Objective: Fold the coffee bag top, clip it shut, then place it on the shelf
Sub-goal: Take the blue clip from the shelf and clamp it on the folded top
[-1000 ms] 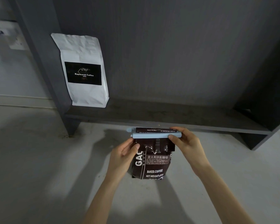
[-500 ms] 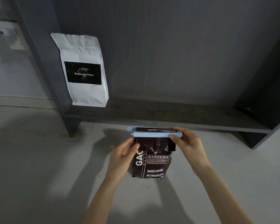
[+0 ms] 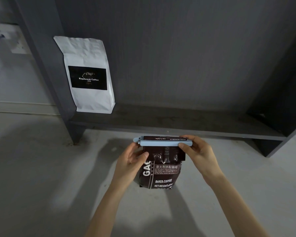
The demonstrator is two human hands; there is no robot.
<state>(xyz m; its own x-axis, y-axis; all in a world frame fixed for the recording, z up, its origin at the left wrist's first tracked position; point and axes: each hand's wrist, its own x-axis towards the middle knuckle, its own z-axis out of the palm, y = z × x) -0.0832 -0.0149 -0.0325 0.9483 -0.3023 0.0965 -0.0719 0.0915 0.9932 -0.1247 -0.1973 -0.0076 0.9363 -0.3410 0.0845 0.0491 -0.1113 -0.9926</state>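
Note:
A dark brown coffee bag (image 3: 161,170) stands upright on the grey floor in front of the shelf. Its top is folded over, and a long pale blue clip (image 3: 161,143) lies across the fold. My left hand (image 3: 132,161) holds the bag's upper left side just below the clip's hinge end. My right hand (image 3: 197,151) pinches the clip's right end between thumb and fingers. The low dark grey shelf board (image 3: 178,124) runs just behind the bag.
A white coffee bag (image 3: 89,74) with a black label stands at the shelf's left end, leaning on the upright panel (image 3: 46,57). Another dark panel (image 3: 280,100) closes the shelf's right side. A wall socket (image 3: 12,38) is at far left.
Almost nothing has moved. Both hands stay on the bag and clip in the same grip, with only a slight shift of the view.

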